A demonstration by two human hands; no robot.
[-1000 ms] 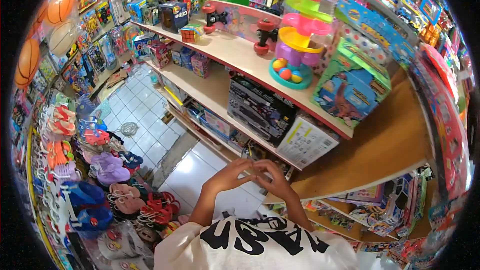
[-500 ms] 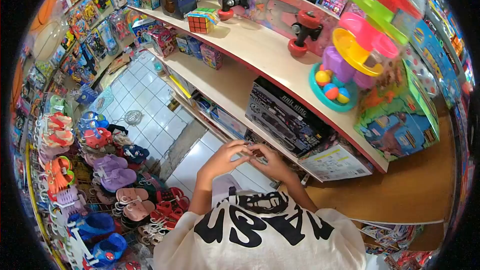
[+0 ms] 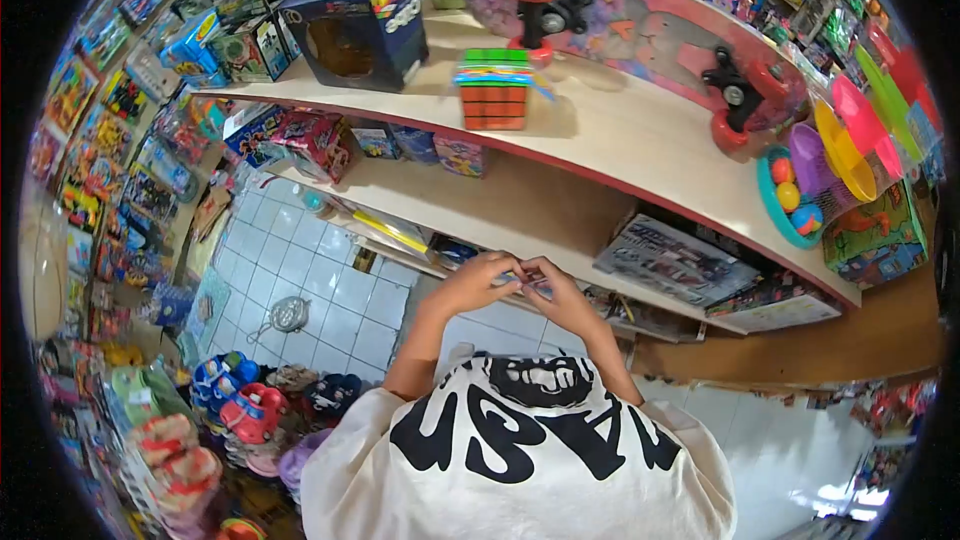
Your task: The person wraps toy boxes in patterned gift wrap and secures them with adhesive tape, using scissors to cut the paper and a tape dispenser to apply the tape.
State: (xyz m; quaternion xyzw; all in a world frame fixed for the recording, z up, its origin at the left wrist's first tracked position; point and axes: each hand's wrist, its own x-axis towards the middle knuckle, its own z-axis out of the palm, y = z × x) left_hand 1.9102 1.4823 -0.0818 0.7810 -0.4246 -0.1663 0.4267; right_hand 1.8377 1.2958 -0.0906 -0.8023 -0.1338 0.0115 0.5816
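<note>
My left hand [image 3: 482, 282] and my right hand [image 3: 562, 298] meet at the fingertips in front of my chest, below the front edge of the shelf unit. The fingers of both are bent and drawn together. Anything between them is too small to make out. Beyond them, on the top shelf [image 3: 620, 162], a puzzle cube [image 3: 494, 105] with an orange side and a green top has a thin coloured band around it. A dark blue cube box [image 3: 360, 30] with a window is to its left. Behind and right is a skateboard [image 3: 640, 35] with red wheels.
A ball-track toy [image 3: 790, 195] and a green box [image 3: 880, 235] occupy the shelf's right end. Lower down lie boxed toys [image 3: 680, 260]. Children's sandals [image 3: 250, 410] hang at lower left above white floor tiles [image 3: 320, 290]. Packaged toys line the left wall.
The view has turned and come nearer the shelf, so the puzzle cube and its box look larger. The ball-track toy now sits further right. Both hands remain together at the fingertips.
</note>
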